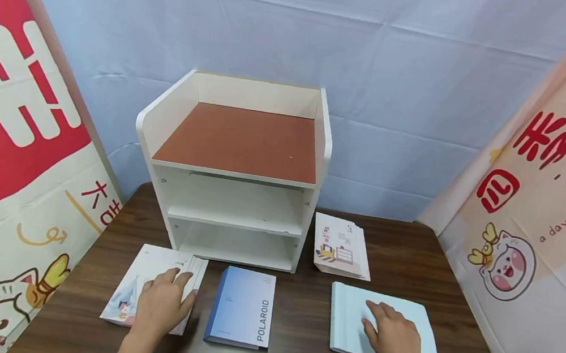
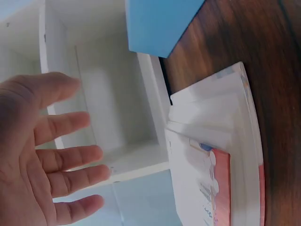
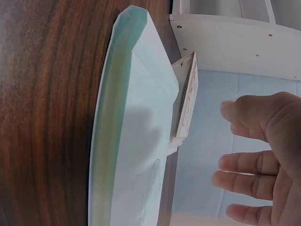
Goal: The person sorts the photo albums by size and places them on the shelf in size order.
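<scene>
left hand over white booklets, right hand over pale-blue album: both hovered, fingers spread, apparently reaching; gripping seemed called for next.

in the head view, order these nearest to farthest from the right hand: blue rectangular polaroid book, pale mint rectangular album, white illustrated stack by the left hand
1. Pale mint rectangular album: beneath the right hand.
2. Blue rectangular POLAROID book: to its left, mid-table.
3. White illustrated stack: farthest left, beneath the left hand.
</scene>
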Motion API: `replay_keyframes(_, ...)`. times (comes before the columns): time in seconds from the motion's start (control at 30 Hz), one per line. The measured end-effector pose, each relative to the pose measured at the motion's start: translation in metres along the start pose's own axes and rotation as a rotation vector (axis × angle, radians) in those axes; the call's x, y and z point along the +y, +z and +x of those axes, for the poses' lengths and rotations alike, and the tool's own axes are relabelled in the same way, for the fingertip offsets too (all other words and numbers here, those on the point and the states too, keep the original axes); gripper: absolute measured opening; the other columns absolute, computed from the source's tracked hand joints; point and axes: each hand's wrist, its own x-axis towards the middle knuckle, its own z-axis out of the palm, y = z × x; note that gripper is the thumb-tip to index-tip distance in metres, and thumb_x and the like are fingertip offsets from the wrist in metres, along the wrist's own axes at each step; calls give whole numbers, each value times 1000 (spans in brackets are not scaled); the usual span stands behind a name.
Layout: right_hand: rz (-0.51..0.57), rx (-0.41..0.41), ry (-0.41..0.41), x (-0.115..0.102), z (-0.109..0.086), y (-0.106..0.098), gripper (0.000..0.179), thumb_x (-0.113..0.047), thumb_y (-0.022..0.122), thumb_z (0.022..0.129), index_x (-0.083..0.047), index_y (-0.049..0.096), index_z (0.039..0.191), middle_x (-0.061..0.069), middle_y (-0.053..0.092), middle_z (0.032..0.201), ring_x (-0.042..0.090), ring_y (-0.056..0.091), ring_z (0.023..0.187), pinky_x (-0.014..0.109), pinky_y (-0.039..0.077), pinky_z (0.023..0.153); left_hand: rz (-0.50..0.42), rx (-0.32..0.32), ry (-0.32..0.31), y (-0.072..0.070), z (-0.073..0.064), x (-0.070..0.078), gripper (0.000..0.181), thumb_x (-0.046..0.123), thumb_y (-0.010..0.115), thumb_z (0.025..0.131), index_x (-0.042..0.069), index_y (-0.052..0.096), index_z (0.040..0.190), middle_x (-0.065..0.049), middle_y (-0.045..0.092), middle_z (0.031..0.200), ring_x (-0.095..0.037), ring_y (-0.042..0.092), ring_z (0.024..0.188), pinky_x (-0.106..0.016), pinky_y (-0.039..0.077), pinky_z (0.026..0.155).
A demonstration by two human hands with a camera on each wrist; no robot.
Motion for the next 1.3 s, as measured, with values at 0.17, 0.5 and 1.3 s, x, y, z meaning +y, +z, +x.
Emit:
replay_keyframes(0.17, 19, -3, -18, 1, -1, 1, 36, -24, 77, 74, -5, 69, 103, 18, 66, 96, 35, 63, 83, 52, 49, 62, 7, -1, 4, -3, -1, 3, 31, 26, 72, 73, 7, 69, 97, -19, 62, 99, -37, 60, 84, -49, 43, 58)
replay_keyframes(0.5, 121, -5, 26, -11, -7, -9, 34, -23, 76, 75, -4, 69, 102, 20, 65, 96, 39, 62, 80, 52, 49, 60, -65, -41, -61, -16, -7, 25, 36, 26, 74, 72, 4, 68, 100, -23, 61, 99, -41, 59, 86, -56, 45, 61)
replay_keyframes(1.3, 266, -230, 280, 16, -26, -13, 43, -23, 72, 80, 0, 63, 114, 29, 57, 112, 48, 53, 100, 58, 45, 73, -356, -58, -138, 30, -5, 91, 35, 27, 77, 72, 11, 69, 103, -11, 61, 101, -29, 60, 89, -43, 50, 70)
